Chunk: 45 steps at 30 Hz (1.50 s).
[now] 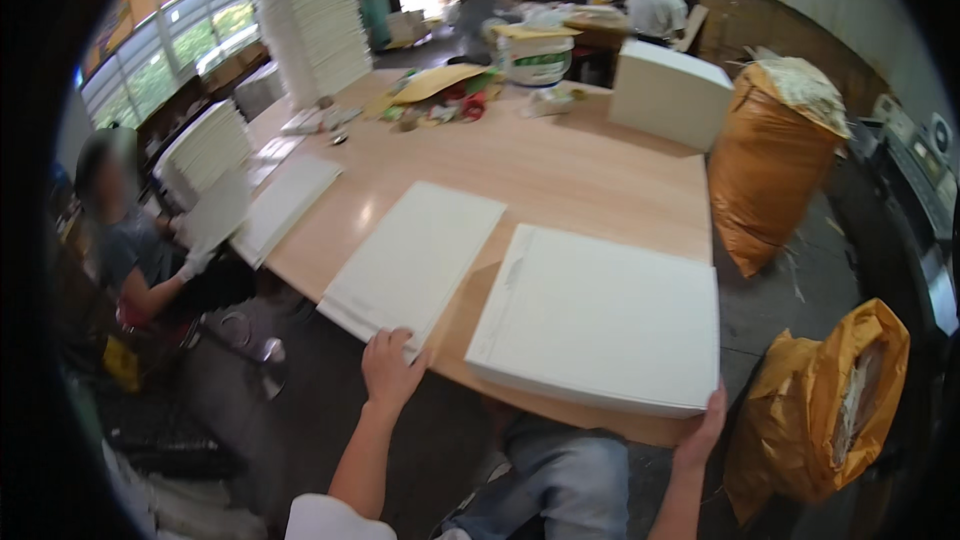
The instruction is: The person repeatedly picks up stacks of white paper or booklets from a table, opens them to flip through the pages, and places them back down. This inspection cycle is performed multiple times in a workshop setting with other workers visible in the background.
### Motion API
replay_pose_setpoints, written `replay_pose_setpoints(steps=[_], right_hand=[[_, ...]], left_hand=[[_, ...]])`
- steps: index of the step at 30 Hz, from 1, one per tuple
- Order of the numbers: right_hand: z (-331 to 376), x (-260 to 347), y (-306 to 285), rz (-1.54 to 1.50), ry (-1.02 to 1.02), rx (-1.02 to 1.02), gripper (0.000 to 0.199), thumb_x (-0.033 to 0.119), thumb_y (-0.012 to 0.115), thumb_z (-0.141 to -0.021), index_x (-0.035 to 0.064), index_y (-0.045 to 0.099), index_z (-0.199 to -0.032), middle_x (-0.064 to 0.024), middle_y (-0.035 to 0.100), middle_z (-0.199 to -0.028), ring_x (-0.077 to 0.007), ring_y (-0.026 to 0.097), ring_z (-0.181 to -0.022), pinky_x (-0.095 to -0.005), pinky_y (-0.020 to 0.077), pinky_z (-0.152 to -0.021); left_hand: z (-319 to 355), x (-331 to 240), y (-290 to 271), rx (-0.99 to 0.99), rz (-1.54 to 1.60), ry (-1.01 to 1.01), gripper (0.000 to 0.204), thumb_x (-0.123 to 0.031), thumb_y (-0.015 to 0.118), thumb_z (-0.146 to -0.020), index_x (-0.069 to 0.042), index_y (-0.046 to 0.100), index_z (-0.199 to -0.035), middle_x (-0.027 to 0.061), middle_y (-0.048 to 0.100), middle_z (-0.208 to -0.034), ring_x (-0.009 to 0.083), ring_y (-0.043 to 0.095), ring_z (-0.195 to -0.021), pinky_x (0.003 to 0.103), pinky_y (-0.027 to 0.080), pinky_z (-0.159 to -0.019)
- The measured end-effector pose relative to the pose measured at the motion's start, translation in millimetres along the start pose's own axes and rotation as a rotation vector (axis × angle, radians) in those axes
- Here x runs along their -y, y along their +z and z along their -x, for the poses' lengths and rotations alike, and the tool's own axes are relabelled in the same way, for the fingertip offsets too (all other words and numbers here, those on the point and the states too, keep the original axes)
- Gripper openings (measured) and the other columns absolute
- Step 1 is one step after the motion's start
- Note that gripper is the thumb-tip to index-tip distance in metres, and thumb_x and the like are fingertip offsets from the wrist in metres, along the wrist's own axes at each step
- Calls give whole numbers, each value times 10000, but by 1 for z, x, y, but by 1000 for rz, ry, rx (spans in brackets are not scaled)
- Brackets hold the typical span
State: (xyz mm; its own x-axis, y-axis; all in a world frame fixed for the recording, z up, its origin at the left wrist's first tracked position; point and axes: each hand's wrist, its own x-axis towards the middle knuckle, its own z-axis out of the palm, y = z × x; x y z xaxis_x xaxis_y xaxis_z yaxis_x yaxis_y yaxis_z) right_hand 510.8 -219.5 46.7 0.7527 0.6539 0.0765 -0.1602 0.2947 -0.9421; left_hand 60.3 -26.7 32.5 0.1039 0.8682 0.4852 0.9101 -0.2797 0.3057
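Two low piles of white sheets lie on the wooden table in front of me. The thinner pile of white sheets (415, 250) is left of centre, jutting slightly over the near edge. My left hand (393, 370) has its fingers curled over the near corner of that pile, thumb to the right. The thicker white stack (600, 315) is to the right, its near side close to the table edge. My right hand (703, 425) rests against its near right corner, fingers stretched along the side. Its palm is partly hidden.
The table (600, 170) also bears a tall white stack (315, 35), a white block-shaped stack (670, 95), a bucket (537, 55) and scraps. Orange sacks (775, 165) stand at the right. A seated person (150, 240) handles white sheets at the left; others are at the back.
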Motion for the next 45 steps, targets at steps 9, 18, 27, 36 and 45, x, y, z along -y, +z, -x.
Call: replay_pose_setpoints(steps=[9, 18, 27, 36, 45], right_hand=[[1, 6, 12, 54, 34, -47, 534, 244, 532, -1077, -72, 530, -1508, -154, 599, -1437, -248, 534, -1323, -365, 389, -1153], [5, 15, 20, 76, 103, -85, 617, 264, 518, -1080, -51, 428, -1604, -186, 517, -1576, -274, 485, -1438, -365, 356, -1203], [-4, -7, -4, 101, 61, 4, 576, 223, 510, -1085, -42, 445, -1592, -172, 532, -1553, -253, 492, -1417, -357, 357, -1201], [-3, -2, 2, 0, 105, 3, 574, 241, 527, -1074, -31, 454, -1573, -130, 561, -1492, -213, 504, -1367, -354, 350, -1197], [-3, 6, 4, 44, 122, 8, 570, 226, 486, -1099, -34, 417, -1601, -164, 528, -1537, -246, 491, -1398, -358, 355, -1198]], left_hand=[[3, -25, 1, -119, -101, -39, 316, -182, 812, -851, -42, 704, -1113, 125, 607, -1001, 344, 609, -976, 460, 512, -832], [5, -142, 27, 34, 1346, -584, 529, -216, 523, -1082, 68, 522, -1528, 151, 594, -1511, 245, 545, -1383, 362, 376, -1200], [2, -145, 31, 34, 1448, -562, 534, -152, 503, -1062, 63, 518, -1551, 163, 554, -1573, 265, 508, -1442, 375, 340, -1239], [7, -145, 25, -61, 1421, -694, 345, -94, 744, -1018, -44, 697, -1355, 89, 737, -1211, 218, 682, -990, 402, 569, -909], [11, -140, 33, 34, 1362, -469, 533, -215, 493, -1132, 54, 463, -1590, 173, 519, -1600, 262, 502, -1447, 382, 358, -1237]])
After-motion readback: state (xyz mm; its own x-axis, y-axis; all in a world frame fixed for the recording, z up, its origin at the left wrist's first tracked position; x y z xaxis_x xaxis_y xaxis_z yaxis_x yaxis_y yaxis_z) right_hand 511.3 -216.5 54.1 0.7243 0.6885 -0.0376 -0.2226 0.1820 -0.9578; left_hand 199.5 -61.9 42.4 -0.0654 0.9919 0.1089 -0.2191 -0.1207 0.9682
